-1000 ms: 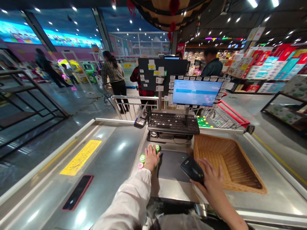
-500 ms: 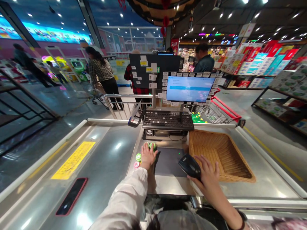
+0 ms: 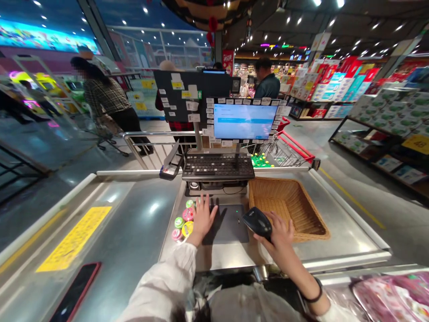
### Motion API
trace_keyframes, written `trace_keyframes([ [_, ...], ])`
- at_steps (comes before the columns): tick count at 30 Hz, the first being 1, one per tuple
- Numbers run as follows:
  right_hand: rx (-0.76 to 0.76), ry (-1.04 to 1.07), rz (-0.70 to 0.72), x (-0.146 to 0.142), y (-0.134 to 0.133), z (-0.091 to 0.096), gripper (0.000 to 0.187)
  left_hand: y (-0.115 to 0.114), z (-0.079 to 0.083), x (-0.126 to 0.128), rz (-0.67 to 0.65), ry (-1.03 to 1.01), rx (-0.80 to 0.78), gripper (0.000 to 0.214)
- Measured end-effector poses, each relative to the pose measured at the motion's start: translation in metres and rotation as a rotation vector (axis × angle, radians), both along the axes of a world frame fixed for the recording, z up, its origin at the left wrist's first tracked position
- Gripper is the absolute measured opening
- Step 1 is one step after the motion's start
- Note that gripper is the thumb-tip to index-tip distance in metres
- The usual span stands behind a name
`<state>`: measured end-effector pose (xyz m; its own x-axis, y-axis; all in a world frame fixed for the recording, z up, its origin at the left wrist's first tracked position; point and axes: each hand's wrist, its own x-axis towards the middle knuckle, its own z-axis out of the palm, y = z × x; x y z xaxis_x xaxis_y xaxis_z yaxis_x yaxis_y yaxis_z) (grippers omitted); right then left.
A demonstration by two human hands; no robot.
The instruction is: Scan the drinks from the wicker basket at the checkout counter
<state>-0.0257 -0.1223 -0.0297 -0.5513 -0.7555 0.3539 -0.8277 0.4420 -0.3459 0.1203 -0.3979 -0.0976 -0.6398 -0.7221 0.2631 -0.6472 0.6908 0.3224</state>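
My left hand (image 3: 202, 220) is open, its fingers stretched out and spread above the left edge of a dark flat pad (image 3: 226, 228). Several small round tubs with colourful lids crowd against its left side: a green-lidded tub (image 3: 178, 222), a yellow-lidded tub (image 3: 187, 229) and a pink-lidded tub (image 3: 177, 234) among them. Whatever lies under the palm is hidden. Over the right side of the pad, my right hand (image 3: 280, 237) grips a black handheld barcode scanner (image 3: 257, 222), which tilts toward the left.
Right of the pad sits a wicker basket (image 3: 301, 210). A keyboard (image 3: 217, 166) and lit monitor (image 3: 246, 121) stand behind it. On the metal counter's left are a phone (image 3: 75, 293) and yellow sticker (image 3: 75, 239). A card terminal (image 3: 169, 171) sits by the keyboard. People stand beyond the railing.
My left hand has shifted right, off the tubs, so more of their lids show. My right hand still holds the scanner. The whole view has turned to the right.
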Motion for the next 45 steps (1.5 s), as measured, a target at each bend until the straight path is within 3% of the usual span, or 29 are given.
trace_keyframes([
  [3,0.031,-0.014,-0.031,-0.012,0.003,0.004,0.051,0.04,0.052,-0.019,-0.411,0.118,-0.006,0.067],
  [6,0.077,0.021,-0.009,-0.023,0.007,0.008,0.053,0.071,0.096,-0.033,-0.749,0.059,-0.166,0.083],
  [9,0.122,0.099,0.056,-0.031,0.011,0.012,0.055,0.085,0.117,-0.042,-0.886,0.013,-0.314,0.083],
  [13,0.157,0.192,0.124,-0.039,0.014,0.013,0.058,0.087,0.124,-0.049,-0.982,0.004,-0.375,0.077],
  [23,0.131,0.21,0.15,-0.041,0.009,0.021,0.051,0.081,0.138,-0.058,-1.039,-0.002,-0.355,0.065],
  [28,0.129,0.154,0.13,-0.041,0.024,0.022,0.054,0.078,0.146,-0.051,-1.012,-0.002,-0.409,0.055],
  [33,0.139,0.103,0.158,-0.043,0.04,0.02,0.044,0.069,0.151,-0.037,-0.941,0.0,-0.412,0.048],
  [40,0.081,0.075,0.177,-0.025,0.023,0.021,0.042,0.055,0.145,-0.023,-0.862,-0.027,-0.403,0.051],
  [45,-0.026,-0.022,0.103,0.002,0.002,0.014,0.046,0.057,0.131,-0.014,-0.726,-0.014,-0.351,0.062],
])
